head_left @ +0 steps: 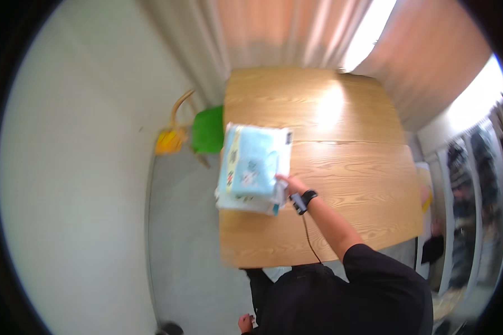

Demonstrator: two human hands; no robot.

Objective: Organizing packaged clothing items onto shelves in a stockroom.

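Observation:
A stack of flat plastic-wrapped packages lies at the left edge of the wooden table (352, 184). The top package (257, 159) is light blue with a pale printed strip down its left side and a clear margin. Beneath it a whitish package (243, 204) sticks out toward me. My right hand (290, 184) grips the right edge of the top package near its lower corner, fingertips on the blue surface; the other fingers are partly hidden. Down beside my body hangs my left hand (246, 322), away from the table, fingers curled with nothing visible in them.
A green-seated wooden chair (208, 131) stands against the table's left side, with a yellow object (169, 142) by the wall. Curtains (279, 33) hang behind the table. Shelving with dark items (464, 195) is on the right. A cable (310, 240) runs from my right wrist device (299, 204).

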